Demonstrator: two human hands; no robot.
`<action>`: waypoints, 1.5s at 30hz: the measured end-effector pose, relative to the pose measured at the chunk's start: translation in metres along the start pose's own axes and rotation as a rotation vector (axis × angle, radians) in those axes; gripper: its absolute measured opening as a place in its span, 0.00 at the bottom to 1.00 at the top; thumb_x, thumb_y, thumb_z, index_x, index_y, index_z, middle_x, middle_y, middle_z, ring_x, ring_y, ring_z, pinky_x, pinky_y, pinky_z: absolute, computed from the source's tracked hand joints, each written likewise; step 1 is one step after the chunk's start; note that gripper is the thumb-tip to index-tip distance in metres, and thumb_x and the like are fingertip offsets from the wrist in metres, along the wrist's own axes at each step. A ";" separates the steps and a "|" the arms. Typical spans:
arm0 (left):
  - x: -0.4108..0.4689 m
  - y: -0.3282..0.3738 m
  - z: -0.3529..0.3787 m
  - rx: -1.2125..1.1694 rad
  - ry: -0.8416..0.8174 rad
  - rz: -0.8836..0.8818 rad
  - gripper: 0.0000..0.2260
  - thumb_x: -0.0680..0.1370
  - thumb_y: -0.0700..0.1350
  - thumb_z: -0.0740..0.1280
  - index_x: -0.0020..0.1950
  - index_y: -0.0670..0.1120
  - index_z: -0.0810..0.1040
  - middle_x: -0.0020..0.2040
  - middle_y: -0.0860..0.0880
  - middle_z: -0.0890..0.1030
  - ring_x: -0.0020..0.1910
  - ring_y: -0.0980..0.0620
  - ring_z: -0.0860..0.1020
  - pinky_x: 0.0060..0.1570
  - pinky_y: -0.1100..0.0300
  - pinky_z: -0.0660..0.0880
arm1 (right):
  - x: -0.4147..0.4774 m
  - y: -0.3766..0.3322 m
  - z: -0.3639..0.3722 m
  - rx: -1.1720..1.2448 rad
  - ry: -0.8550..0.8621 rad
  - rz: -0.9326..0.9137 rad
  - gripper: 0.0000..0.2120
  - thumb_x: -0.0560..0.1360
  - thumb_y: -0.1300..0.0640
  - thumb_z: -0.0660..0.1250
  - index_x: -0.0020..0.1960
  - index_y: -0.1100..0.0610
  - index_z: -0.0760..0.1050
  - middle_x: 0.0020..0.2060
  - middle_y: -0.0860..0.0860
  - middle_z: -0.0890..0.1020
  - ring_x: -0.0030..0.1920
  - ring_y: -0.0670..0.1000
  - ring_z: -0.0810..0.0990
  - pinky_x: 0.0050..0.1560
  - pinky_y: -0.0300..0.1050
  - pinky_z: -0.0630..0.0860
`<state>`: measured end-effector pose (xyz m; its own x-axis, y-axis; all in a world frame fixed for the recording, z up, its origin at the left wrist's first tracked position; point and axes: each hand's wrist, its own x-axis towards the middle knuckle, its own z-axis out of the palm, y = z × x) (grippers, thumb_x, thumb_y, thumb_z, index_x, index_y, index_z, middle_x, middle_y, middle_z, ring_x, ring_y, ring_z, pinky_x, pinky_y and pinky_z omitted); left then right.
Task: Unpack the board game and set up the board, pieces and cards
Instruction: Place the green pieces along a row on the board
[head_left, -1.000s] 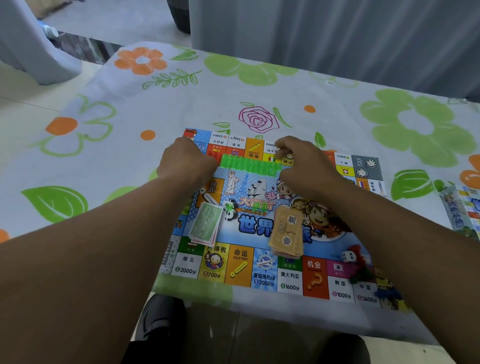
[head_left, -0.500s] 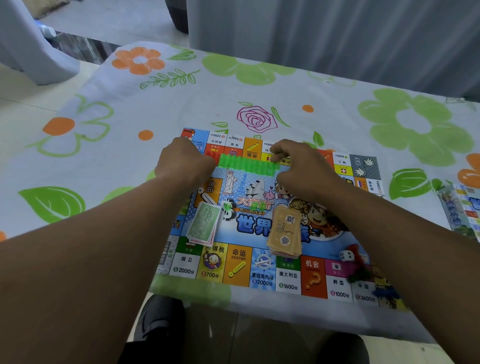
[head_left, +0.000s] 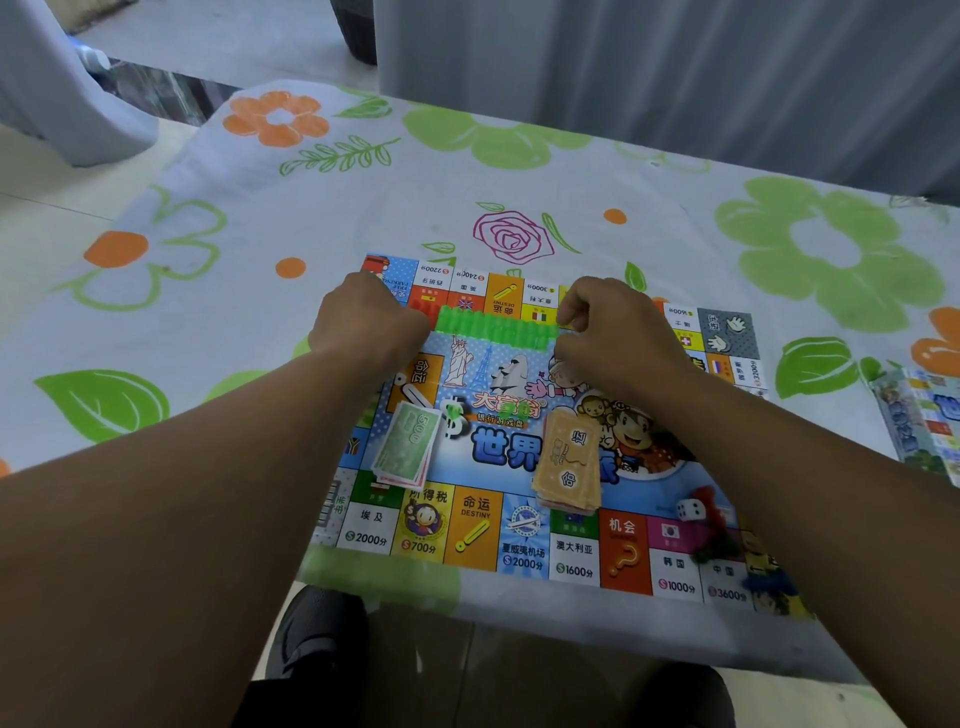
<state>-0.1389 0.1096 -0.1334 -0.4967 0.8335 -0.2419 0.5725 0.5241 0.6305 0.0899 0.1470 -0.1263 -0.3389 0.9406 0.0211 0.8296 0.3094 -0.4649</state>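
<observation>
The colourful game board (head_left: 524, 540) lies flat on the flowered tablecloth. A row of green plastic pieces (head_left: 493, 328) runs across its far part. My left hand (head_left: 366, 325) sits curled at the row's left end and my right hand (head_left: 618, 327) at its right end, fingertips pinching the end pieces. A stack of green play money (head_left: 408, 447) lies left of centre and a tan card stack (head_left: 569, 460) right of centre. A white die (head_left: 690, 509) and red and green tokens (head_left: 714, 525) rest near the board's front right corner.
The game box (head_left: 930, 421) lies at the table's right edge. The table's front edge runs just below the board, with my dark shoes (head_left: 317, 644) on the floor beneath. A grey curtain hangs behind the table, and a white chair stands at far left.
Both hands stay at the ends of the green row. My right hand has shifted slightly, with its fingers lifting a little at the row's right end.
</observation>
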 end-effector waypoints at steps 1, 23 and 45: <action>0.000 0.000 0.000 0.004 0.004 -0.001 0.07 0.74 0.43 0.71 0.50 0.43 0.81 0.44 0.47 0.82 0.40 0.49 0.80 0.46 0.51 0.82 | 0.000 -0.001 -0.001 -0.024 0.008 0.010 0.04 0.72 0.62 0.69 0.46 0.56 0.78 0.41 0.49 0.76 0.45 0.54 0.76 0.44 0.47 0.73; 0.001 0.000 0.001 -0.011 0.010 0.002 0.06 0.74 0.43 0.72 0.49 0.44 0.81 0.43 0.48 0.81 0.38 0.52 0.78 0.43 0.54 0.81 | -0.003 -0.022 -0.009 0.011 -0.200 -0.080 0.03 0.71 0.62 0.69 0.42 0.56 0.81 0.37 0.45 0.80 0.40 0.48 0.79 0.47 0.51 0.80; -0.001 0.001 0.001 -0.003 0.008 0.005 0.06 0.74 0.43 0.71 0.49 0.43 0.80 0.43 0.47 0.81 0.37 0.51 0.77 0.40 0.55 0.79 | -0.019 0.006 -0.011 0.114 -0.185 -0.054 0.04 0.73 0.56 0.76 0.43 0.56 0.83 0.38 0.49 0.84 0.41 0.48 0.82 0.47 0.51 0.81</action>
<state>-0.1376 0.1095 -0.1330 -0.4992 0.8347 -0.2324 0.5730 0.5192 0.6341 0.1059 0.1328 -0.1193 -0.4656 0.8783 -0.1089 0.7560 0.3307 -0.5648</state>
